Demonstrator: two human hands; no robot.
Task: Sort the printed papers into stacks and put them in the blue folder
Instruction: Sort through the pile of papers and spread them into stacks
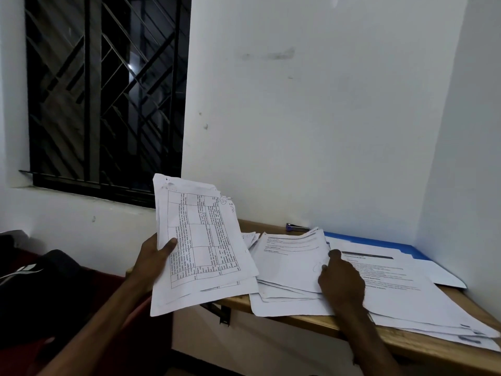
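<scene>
Far L, off the desk: dark bag [40,280] on a red surface, barred window [105,96] above it.

L hand [156,256]: forearm reaches up from bottom L, thumb lies flat on the front of the held sheaf [203,245], fingers hidden behind it, so it grips the sheaf by its L edge. Sheaf is raised and tilted, top sheet w/ a printed table turned sideways. Most of it hangs off the desk's L end; its lower R corner overlaps the desk [298,320] front-L. Metal bracket [221,312] under that corner.

Mid stack [290,264] lies L-centre on the desk, sheets fanned, bottom sheet poking over the front edge. A few loose sheet corners [250,238] show behind it, and a small dark-blue item [296,227] sits at the back edge by the wall [325,131].

R hand [341,283]: back up, forearm in from bottom R, one finger stretched out, fingertips at the mid stack's R edge. Can't tell if it pinches a sheet or only presses.

R stack [401,289] covers the desk's R half and overhangs the front edge near the front-R corner. Blue folder [379,241] sits at the back-R corner under that stack, only a blue strip showing.

Room: bare wood only along the back-L and front edge; walls close at back and R.

Count: 2 hands, 3 paper lots (1 held, 2 lying), 1 folder.
</scene>
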